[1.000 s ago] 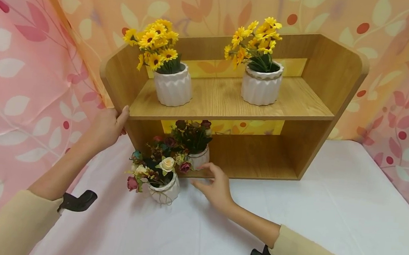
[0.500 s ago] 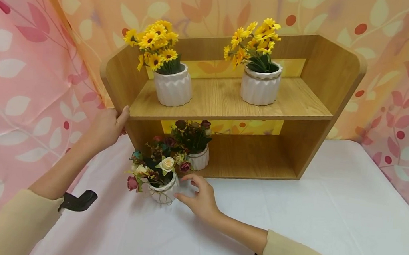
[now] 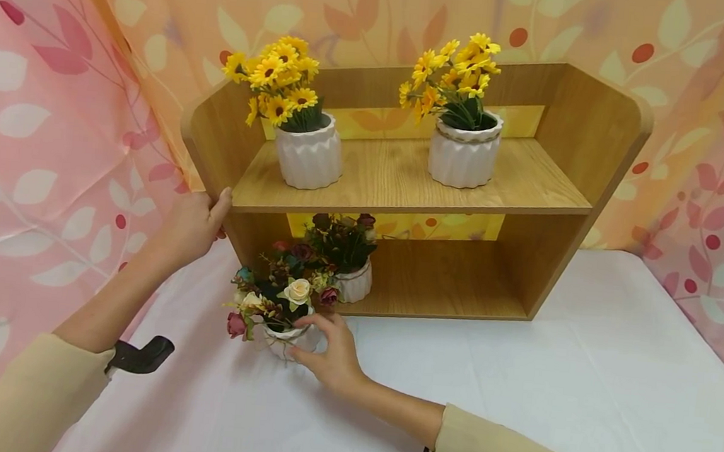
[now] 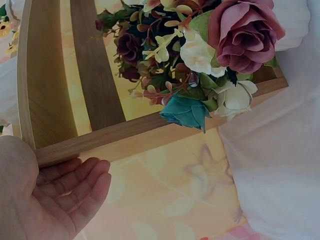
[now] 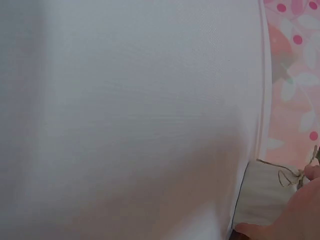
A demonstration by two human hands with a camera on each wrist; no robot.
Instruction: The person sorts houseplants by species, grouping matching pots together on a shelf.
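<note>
In the head view, my left hand (image 3: 191,228) grips the left side panel of a two-tier wooden shelf (image 3: 378,178). Its thumb lies toward the front edge; in the left wrist view, the fingers (image 4: 82,187) reach behind the panel. My right hand (image 3: 334,357) holds the right side of a white flower pot (image 3: 277,346) on the white cloth, in front of the shelf's lower left corner. That pot bears cream and mauve artificial roses (image 3: 296,292) and a twine bow (image 5: 287,177). In the right wrist view, a thumb and finger span the pot's side.
A second white pot (image 3: 354,286) with dark roses stands on the lower tier at left, partly behind the front bouquet. Two white pots of yellow flowers, one left (image 3: 309,154) and one right (image 3: 463,156), stand on the top tier. Patterned curtains (image 3: 378,14) hang behind.
My right hand has moved left from in front of the lower tier to the front rose pot and taken hold of it. My left hand stays on the shelf panel.
</note>
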